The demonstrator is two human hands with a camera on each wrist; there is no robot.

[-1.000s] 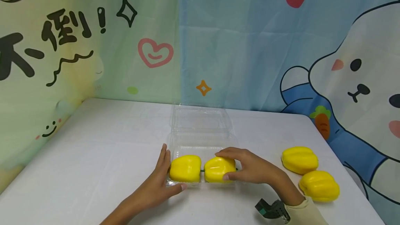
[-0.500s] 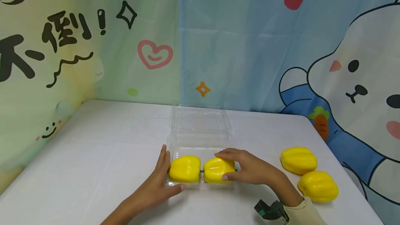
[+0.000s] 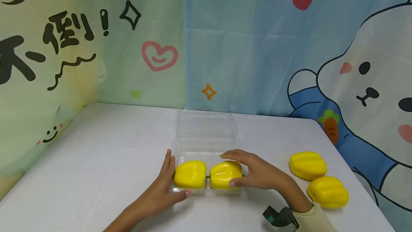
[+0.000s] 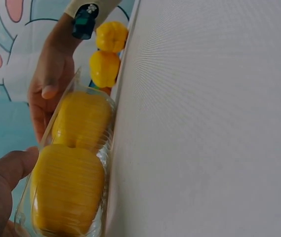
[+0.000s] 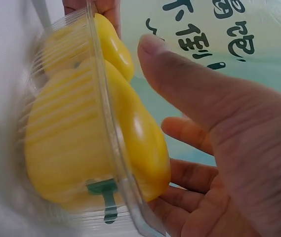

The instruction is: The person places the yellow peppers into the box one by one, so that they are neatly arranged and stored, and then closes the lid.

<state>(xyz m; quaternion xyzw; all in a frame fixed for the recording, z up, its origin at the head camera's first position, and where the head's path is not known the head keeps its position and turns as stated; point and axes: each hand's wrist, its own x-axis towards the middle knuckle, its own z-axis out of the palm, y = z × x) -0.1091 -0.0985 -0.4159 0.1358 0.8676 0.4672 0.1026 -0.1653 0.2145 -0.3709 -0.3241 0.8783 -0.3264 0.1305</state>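
Two yellow bell peppers lie in the front of a clear plastic clamshell box (image 3: 207,144), with its lid folded back. My left hand (image 3: 167,189) rests at the box's left side beside the left bell pepper (image 3: 190,174), fingers straight and thumb at the front rim. My right hand (image 3: 254,171) stands loosely spread around the right bell pepper (image 3: 225,174). The right wrist view shows this right thumb (image 5: 180,79) raised off the pepper, while the other fingers lie behind it (image 5: 135,138). A green stem (image 5: 105,197) shows through the box wall.
Two more yellow bell peppers, a farther one (image 3: 308,165) and a nearer one (image 3: 328,192), lie on the white table (image 3: 80,174) to the right. A dark wrist device (image 3: 280,216) sits by the right sleeve. A printed cloth backdrop (image 3: 238,46) stands behind the table.
The right hand's fingers have lifted a little and spread away from the right bell pepper. The left hand, the box and all the peppers stay in place.
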